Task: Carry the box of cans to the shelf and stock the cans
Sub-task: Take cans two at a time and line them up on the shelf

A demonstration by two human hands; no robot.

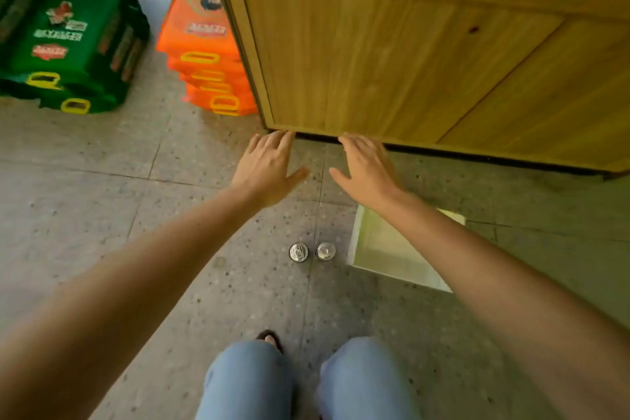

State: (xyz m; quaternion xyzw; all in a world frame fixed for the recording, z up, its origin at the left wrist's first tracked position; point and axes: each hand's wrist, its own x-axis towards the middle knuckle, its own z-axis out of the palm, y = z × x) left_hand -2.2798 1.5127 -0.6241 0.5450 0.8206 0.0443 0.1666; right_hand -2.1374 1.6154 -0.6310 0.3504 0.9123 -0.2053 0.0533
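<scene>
You're holding left hand [269,170] & right hand [367,170] spread, empty. Two cans [298,252] are standing upright, back toward you, midway btw them.

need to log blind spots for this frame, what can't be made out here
- Box, head view: the right forearm covers its right part, hiding what lies there.
- Cans, head view: only tops show; labels hidden.
- Shelf, head view: cut off by top and right edges; its inside unseen.
- Orange packs, head view: print too blurred to read.
</scene>
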